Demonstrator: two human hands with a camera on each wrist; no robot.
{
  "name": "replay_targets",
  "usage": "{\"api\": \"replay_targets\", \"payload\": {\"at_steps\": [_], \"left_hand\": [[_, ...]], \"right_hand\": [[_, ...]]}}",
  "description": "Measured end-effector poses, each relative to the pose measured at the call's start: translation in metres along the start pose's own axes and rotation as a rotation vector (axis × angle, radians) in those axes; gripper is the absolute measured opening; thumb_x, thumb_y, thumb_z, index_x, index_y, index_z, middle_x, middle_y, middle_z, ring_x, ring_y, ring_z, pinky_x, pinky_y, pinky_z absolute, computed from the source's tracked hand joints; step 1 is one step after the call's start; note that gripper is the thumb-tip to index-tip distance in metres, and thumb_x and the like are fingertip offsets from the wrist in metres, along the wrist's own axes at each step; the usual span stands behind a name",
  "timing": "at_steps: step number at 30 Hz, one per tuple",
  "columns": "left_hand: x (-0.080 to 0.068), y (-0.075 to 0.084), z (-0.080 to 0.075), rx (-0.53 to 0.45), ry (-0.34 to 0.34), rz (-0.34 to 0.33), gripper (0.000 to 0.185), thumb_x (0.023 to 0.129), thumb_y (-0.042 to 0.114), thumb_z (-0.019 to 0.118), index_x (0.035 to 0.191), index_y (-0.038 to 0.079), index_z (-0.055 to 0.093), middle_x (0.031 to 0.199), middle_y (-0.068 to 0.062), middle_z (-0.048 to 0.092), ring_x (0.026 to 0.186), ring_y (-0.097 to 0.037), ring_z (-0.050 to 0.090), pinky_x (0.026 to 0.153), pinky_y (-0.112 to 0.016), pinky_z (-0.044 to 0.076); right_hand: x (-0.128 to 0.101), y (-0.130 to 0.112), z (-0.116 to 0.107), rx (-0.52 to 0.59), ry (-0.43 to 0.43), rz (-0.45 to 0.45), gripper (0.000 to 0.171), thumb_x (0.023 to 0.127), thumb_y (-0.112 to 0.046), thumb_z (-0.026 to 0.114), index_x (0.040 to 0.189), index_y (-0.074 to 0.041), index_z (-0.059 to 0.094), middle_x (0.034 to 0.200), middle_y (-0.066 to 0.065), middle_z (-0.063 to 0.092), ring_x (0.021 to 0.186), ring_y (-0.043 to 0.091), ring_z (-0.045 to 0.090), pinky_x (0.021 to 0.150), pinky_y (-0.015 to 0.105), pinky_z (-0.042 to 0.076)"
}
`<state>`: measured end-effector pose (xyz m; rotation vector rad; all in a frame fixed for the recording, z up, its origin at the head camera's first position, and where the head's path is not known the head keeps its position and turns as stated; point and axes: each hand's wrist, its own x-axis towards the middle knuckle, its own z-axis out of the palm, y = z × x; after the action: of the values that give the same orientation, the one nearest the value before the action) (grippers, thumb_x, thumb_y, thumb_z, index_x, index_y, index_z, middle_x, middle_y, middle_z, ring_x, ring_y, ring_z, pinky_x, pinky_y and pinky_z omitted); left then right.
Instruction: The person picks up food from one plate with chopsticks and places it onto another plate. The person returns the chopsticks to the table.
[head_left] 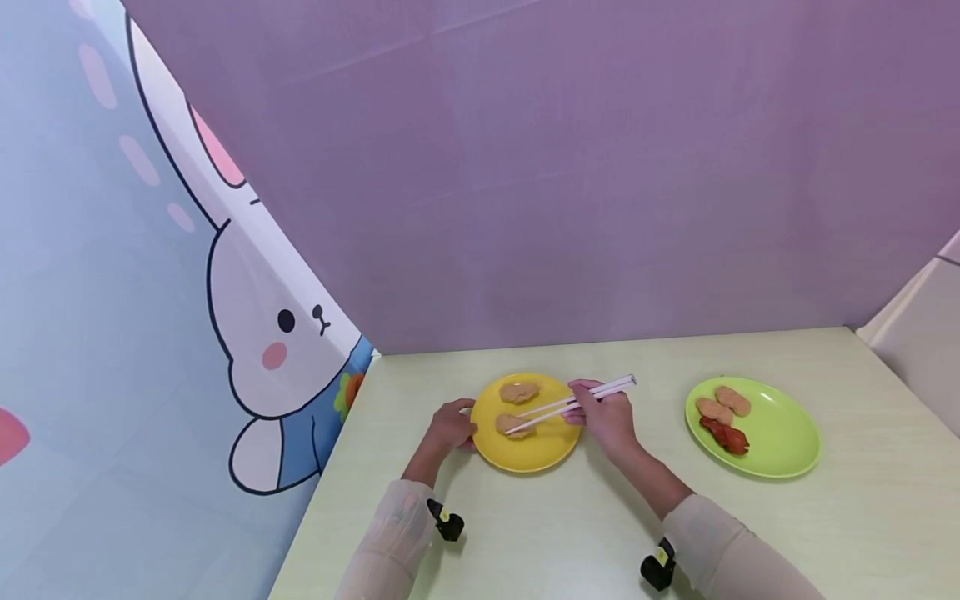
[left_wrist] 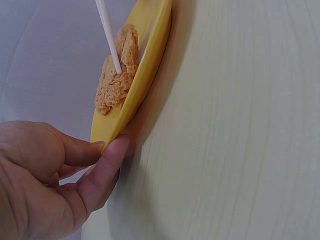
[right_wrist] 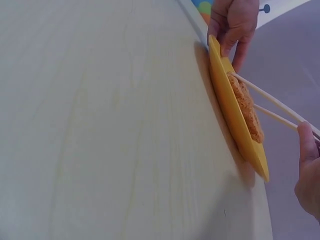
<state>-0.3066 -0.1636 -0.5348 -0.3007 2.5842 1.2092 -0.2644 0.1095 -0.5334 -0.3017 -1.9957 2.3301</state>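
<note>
My left hand pinches the left rim of a yellow plate, thumb on top and fingers under the edge, as the left wrist view shows. Two breaded, fried-looking pieces lie on that plate: a far piece and a near piece. In my right hand is a pair of white chopsticks, held above the plate's right side. Their tips reach the near piece, one of them right on its surface in the left wrist view.
To the right stands a green plate with two breaded pieces and a glossy red-brown piece. The pale wood-grain table meets a purple backdrop behind and a rabbit-print panel at the left.
</note>
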Motion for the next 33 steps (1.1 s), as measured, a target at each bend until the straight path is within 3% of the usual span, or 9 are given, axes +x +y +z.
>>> {"api": "replay_targets", "payload": {"at_steps": [16, 33], "left_hand": [[-0.004, 0.001, -0.004, 0.001, -0.029, 0.034, 0.053, 0.09, -0.003, 0.063, 0.142, 0.01, 0.058, 0.106, -0.014, 0.075, 0.063, -0.012, 0.071, 0.058, -0.027, 0.061], [-0.003, 0.002, -0.005, 0.033, -0.018, 0.032, 0.054, 0.089, -0.002, 0.065, 0.141, 0.01, 0.059, 0.107, -0.014, 0.075, 0.063, -0.011, 0.071, 0.058, -0.025, 0.06]], "right_hand": [[0.005, -0.006, -0.022, 0.091, 0.017, -0.009, 0.04, 0.102, -0.02, 0.062, 0.128, 0.011, 0.062, 0.094, 0.019, 0.077, 0.065, 0.012, 0.075, 0.066, 0.03, 0.064], [0.003, -0.016, -0.06, 0.058, 0.062, -0.009, 0.046, 0.102, -0.028, 0.062, 0.132, 0.007, 0.061, 0.091, 0.009, 0.077, 0.069, 0.01, 0.076, 0.071, 0.029, 0.064]]}}
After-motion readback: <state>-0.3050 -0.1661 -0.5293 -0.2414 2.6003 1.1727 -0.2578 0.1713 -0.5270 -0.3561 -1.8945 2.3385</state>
